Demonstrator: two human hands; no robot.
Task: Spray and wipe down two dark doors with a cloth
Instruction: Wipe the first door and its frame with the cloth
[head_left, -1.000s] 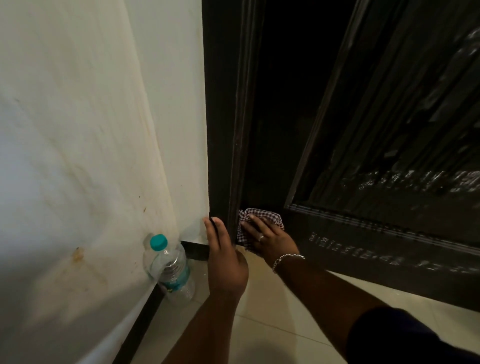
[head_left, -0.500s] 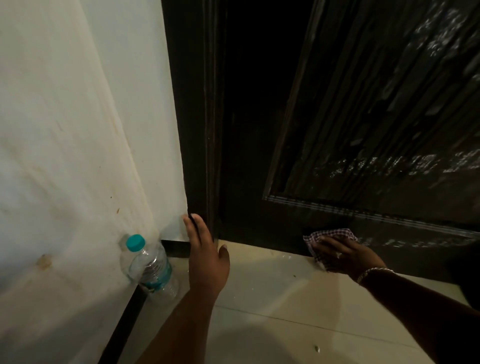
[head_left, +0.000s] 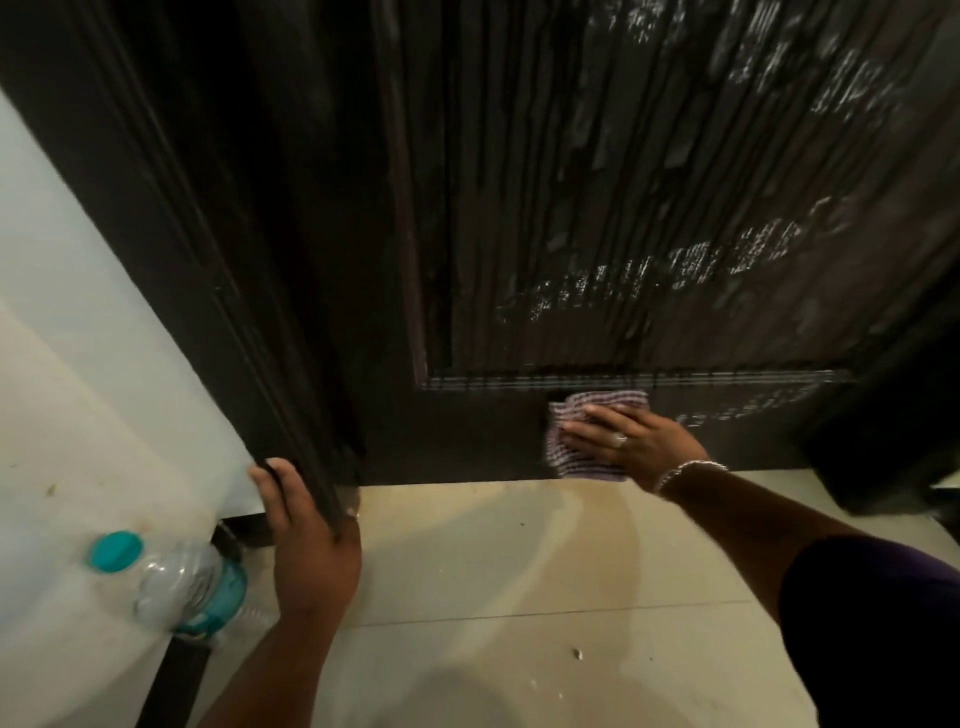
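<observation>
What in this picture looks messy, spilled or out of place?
Whitish streaks of wet spray run down the dark door panel, not yet wiped. Small pale crumbs litter the floor tiles. A plastic water bottle stands on the floor in the wall corner, an odd place.

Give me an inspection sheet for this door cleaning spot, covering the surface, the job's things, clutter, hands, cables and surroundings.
Surface: dark door, grooved panel streaked with wet patches; bottom rail being wiped.
Job's things: checked cloth flat against the door's bottom rail; plastic bottle with a teal cap on the floor by the wall.
Clutter: small white specks on the floor tiles.
Hands: left hand rests on the door frame near its foot, fingers straight; right hand presses the cloth with flat fingers, ring and bracelet worn.
Cables: nothing seen.
Surroundings: pale wall on the left, stained; dark skirting at its base.
</observation>
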